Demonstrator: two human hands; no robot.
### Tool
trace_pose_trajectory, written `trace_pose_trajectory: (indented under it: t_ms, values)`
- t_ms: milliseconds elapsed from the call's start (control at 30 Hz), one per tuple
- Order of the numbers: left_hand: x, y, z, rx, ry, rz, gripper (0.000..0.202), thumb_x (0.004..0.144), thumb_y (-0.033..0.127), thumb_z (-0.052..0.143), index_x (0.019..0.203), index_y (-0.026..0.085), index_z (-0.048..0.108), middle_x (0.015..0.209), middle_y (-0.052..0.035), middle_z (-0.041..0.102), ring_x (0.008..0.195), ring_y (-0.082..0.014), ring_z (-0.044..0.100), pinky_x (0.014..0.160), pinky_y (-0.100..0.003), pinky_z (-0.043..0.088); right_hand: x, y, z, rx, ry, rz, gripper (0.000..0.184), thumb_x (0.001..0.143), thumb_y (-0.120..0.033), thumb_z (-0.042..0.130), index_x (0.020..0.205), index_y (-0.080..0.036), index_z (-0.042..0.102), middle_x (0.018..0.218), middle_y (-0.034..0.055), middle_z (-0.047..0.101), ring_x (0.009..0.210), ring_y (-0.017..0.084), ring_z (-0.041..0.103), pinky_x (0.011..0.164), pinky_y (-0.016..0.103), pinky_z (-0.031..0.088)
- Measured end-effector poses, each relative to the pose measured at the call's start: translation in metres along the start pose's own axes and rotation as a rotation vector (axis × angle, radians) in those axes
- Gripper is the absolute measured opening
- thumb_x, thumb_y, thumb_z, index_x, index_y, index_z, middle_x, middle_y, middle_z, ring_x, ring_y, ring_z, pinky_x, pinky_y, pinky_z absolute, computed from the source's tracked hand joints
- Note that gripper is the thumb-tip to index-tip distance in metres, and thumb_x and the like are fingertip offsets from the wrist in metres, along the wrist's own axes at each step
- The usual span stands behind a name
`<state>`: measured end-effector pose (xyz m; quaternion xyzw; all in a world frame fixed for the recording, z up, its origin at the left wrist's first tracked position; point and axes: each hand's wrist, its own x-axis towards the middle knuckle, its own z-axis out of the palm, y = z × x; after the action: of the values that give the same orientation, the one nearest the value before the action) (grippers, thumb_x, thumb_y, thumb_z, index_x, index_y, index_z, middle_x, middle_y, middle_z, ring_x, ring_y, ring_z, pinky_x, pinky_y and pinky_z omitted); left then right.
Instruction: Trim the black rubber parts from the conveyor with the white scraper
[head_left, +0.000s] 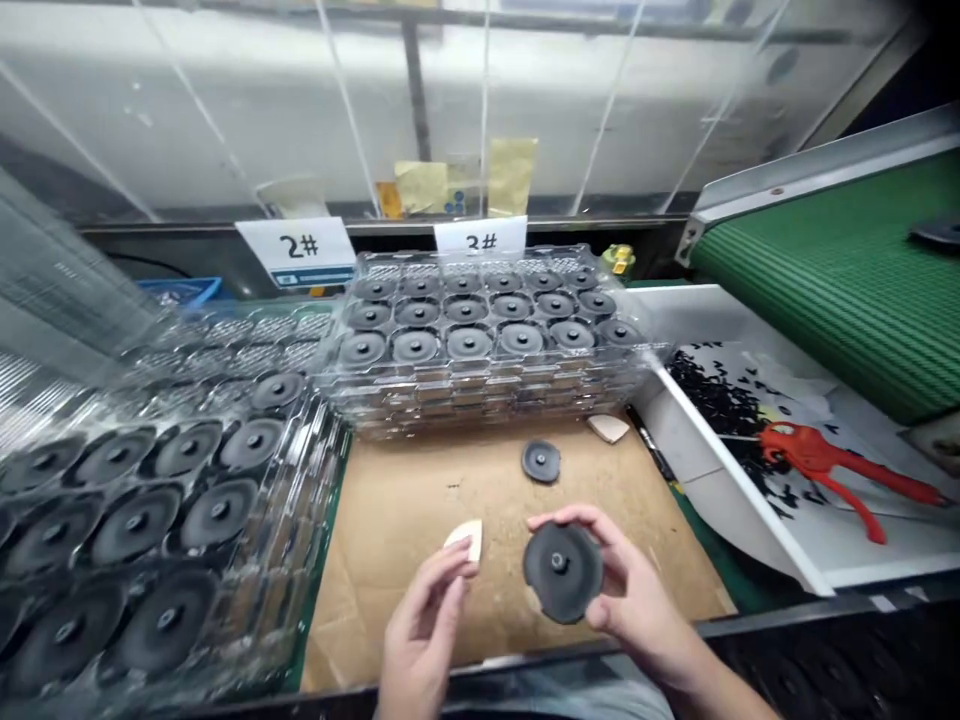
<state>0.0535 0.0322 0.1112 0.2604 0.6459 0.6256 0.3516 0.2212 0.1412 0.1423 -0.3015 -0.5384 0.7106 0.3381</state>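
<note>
Two hands work just above a cardboard sheet [379, 610]. The left hand [424, 630] is partly closed, pinching a white wedge-shaped piece [466, 540] between thumb and fingers. The right hand [637, 600] curls around the edge of a black round disc [562, 572]. A second disc [541, 461] lies flat ahead, before stacked clear plastic trays [487, 380].

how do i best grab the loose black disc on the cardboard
Take the disc by its rim, coming straight down from above. It lies flat on the cardboard with its hub up, so a pinch on opposite edges should work, much as the right hand holds the other disc.
</note>
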Motion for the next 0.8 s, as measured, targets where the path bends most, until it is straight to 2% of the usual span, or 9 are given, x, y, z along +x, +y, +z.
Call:
trace_pose_trajectory:
  t_ms: [67, 100, 200, 367, 500, 600, 667, 733, 800]
  values:
    - [-0.009, 0.010, 0.004, -0.122, -0.132, -0.026, 0.026, 0.079, 0.033, 0.064, 0.103, 0.022, 0.068, 0.109, -0.0089, 0.071, 0.092, -0.0208, 0.069, 0.084, -0.030, 0.056, -0.001, 0.009, 0.026, 0.191, -0.033, 0.067, 0.069, 0.047, -0.056, 0.084, 0.102, -0.025, 0.055, 0.114, 0.0125, 0.065, 0.103, 0.029, 0.063, 0.084, 0.038, 0.051]
    - [-0.013, 0.013, 0.003, -0.164, -0.151, -0.030, 0.028, 0.079, 0.031, 0.064, 0.106, 0.022, 0.066, 0.109, -0.0090, 0.071, 0.093, -0.0206, 0.069, 0.082, -0.029, 0.056, -0.002, 0.013, 0.036, 0.239, -0.035, 0.084, 0.070, 0.045, -0.054, 0.085, 0.101, -0.026, 0.054, 0.116, 0.0126, 0.064, 0.105, 0.030, 0.062, 0.084, 0.038, 0.051]
    - [-0.022, 0.015, -0.007, -0.235, -0.113, -0.043, 0.035, 0.076, 0.030, 0.069, 0.110, 0.025, 0.063, 0.111, -0.0081, 0.071, 0.097, -0.0197, 0.067, 0.083, -0.026, 0.055, -0.006, 0.023, 0.055, 0.295, -0.023, 0.099, 0.069, 0.045, -0.049, 0.087, 0.102, -0.029, 0.053, 0.123, 0.0111, 0.060, 0.111, 0.030, 0.059, 0.085, 0.038, 0.050]
    - [-0.024, 0.008, -0.021, -0.293, -0.090, -0.096, 0.042, 0.074, 0.038, 0.069, 0.113, 0.025, 0.061, 0.115, -0.0090, 0.068, 0.092, -0.0196, 0.068, 0.079, -0.028, 0.057, -0.009, 0.036, 0.066, 0.298, -0.029, 0.153, 0.080, 0.048, -0.043, 0.088, 0.118, -0.033, 0.053, 0.128, 0.0087, 0.058, 0.117, 0.027, 0.055, 0.094, 0.039, 0.047]
    - [-0.030, -0.003, -0.026, -0.147, 0.051, 0.072, 0.032, 0.079, 0.025, 0.065, 0.112, 0.025, 0.061, 0.113, -0.0073, 0.068, 0.098, -0.0185, 0.066, 0.085, -0.028, 0.055, -0.006, 0.039, 0.072, 0.234, 0.005, 0.158, 0.074, 0.046, -0.042, 0.089, 0.112, -0.030, 0.059, 0.127, 0.0090, 0.059, 0.116, 0.028, 0.055, 0.093, 0.039, 0.047]
    - [-0.037, -0.018, -0.028, 0.000, 0.103, 0.267, 0.042, 0.077, 0.018, 0.067, 0.117, 0.025, 0.058, 0.120, -0.0084, 0.065, 0.111, -0.0218, 0.061, 0.096, -0.034, 0.050, -0.003, 0.038, 0.079, 0.266, 0.000, 0.183, 0.071, 0.047, -0.041, 0.089, 0.111, -0.031, 0.060, 0.127, 0.0073, 0.059, 0.115, 0.026, 0.055, 0.092, 0.036, 0.048]
    - [-0.042, -0.030, -0.027, 0.058, 0.130, 0.342, 0.048, 0.073, 0.018, 0.071, 0.118, 0.024, 0.057, 0.123, -0.0103, 0.064, 0.117, -0.0254, 0.057, 0.101, -0.041, 0.046, -0.001, 0.037, 0.086, 0.310, -0.015, 0.212, 0.070, 0.048, -0.040, 0.089, 0.111, -0.032, 0.060, 0.128, 0.0055, 0.059, 0.115, 0.024, 0.056, 0.091, 0.033, 0.048]
    - [-0.044, -0.041, -0.026, 0.068, 0.190, 0.352, 0.048, 0.070, 0.020, 0.074, 0.116, 0.024, 0.057, 0.124, -0.0119, 0.062, 0.119, -0.0280, 0.056, 0.102, -0.046, 0.044, 0.001, 0.038, 0.096, 0.351, -0.020, 0.231, 0.069, 0.049, -0.041, 0.088, 0.111, -0.031, 0.059, 0.127, 0.0046, 0.059, 0.115, 0.023, 0.056, 0.092, 0.031, 0.047]
    - [-0.043, -0.048, -0.025, 0.043, 0.253, 0.286, 0.047, 0.070, 0.025, 0.074, 0.113, 0.025, 0.056, 0.128, -0.0118, 0.059, 0.121, -0.0285, 0.053, 0.104, -0.048, 0.042, 0.000, 0.039, 0.107, 0.383, -0.029, 0.267, 0.070, 0.051, -0.044, 0.087, 0.113, -0.031, 0.057, 0.126, 0.0052, 0.060, 0.115, 0.024, 0.056, 0.095, 0.034, 0.046]
